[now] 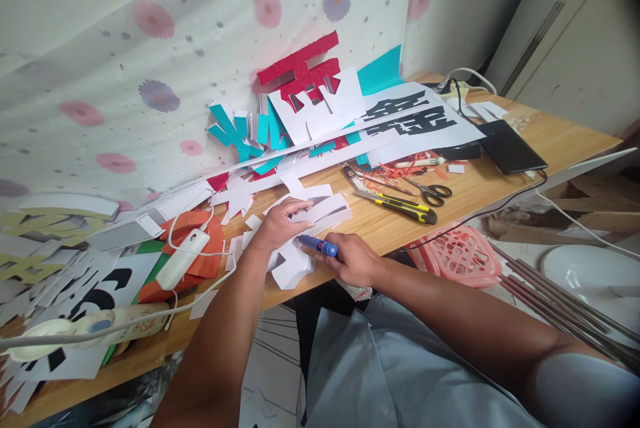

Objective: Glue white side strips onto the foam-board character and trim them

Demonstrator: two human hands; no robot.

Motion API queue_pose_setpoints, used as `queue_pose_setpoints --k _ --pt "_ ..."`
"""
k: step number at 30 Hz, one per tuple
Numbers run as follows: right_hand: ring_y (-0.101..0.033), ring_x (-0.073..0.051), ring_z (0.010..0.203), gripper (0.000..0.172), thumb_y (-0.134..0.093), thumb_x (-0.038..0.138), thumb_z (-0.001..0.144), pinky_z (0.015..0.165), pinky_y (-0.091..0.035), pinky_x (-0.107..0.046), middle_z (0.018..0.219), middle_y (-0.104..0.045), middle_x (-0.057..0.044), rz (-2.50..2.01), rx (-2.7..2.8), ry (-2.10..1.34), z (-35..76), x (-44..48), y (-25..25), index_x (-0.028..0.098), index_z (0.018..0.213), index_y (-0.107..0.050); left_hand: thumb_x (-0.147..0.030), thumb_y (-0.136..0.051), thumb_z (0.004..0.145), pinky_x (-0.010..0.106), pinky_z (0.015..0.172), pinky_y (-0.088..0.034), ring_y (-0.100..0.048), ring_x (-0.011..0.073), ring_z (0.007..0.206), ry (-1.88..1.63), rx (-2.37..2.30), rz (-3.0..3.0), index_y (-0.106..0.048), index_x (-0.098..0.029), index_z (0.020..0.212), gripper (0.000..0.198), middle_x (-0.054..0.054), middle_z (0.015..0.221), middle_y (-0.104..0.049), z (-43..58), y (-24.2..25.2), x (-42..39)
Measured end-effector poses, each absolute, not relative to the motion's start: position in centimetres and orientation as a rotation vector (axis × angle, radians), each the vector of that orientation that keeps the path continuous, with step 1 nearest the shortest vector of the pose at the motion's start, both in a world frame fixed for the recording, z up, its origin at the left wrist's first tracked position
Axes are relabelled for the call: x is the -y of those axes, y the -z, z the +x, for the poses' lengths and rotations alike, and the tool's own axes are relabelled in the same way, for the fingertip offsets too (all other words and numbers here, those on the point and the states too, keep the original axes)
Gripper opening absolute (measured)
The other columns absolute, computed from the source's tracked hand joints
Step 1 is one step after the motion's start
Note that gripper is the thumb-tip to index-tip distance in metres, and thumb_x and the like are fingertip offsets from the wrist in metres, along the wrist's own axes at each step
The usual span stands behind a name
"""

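My left hand (283, 223) lies flat with fingers spread on a white cut-out foam character (320, 211) near the front edge of the wooden table (500, 188). My right hand (350, 258) is closed round a blue utility knife (317, 245), whose tip points left at the white piece just below my left hand. More white offcuts (293, 271) lie under and around both hands.
A yellow-black cutter (400, 205), scissors (430, 191) and red scraps lie to the right. Behind stand red (300, 71), teal (250, 135) and black-on-white characters (410, 115). A dark tablet (507, 145) is far right. A white adapter (183, 258) and power strip (90, 328) lie left. A pink basket (457, 255) sits below the table.
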State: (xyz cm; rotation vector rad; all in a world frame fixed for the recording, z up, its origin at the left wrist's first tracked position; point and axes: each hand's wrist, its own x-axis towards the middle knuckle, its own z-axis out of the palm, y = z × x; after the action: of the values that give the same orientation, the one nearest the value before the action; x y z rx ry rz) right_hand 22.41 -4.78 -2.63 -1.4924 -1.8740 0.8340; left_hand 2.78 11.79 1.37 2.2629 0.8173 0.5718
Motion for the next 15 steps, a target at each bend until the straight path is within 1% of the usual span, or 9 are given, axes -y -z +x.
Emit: queue_pose_setpoints --k 9,15 --pt "-0.065 -0.021 0.081 0.013 -0.067 0.032 0.108 0.073 -0.036 -0.031 0.092 -0.073 -0.004 -1.509 1.843 -0.819 22.64 4.99 2.72 0.021 0.102 -0.062 -0.033 -0.092 0.083 0.042 0.103 -0.06 -0.073 0.0293 0.124 -0.582 -0.8 2.254 -0.084 -0.027 0.124 0.042 0.008 0.13 -0.079 2.75 -1.07 -12.03" --pt "-0.065 -0.021 0.08 0.014 -0.07 0.028 0.104 0.072 -0.036 -0.03 0.09 -0.072 -0.003 -1.532 1.828 -0.803 22.68 5.06 2.91 0.022 0.099 -0.059 -0.034 -0.092 0.085 0.044 0.107 -0.059 -0.074 0.0291 0.12 -0.599 -0.744 2.25 -0.085 -0.026 0.122 0.038 0.009 0.124 -0.079 2.69 -1.18 -12.1"
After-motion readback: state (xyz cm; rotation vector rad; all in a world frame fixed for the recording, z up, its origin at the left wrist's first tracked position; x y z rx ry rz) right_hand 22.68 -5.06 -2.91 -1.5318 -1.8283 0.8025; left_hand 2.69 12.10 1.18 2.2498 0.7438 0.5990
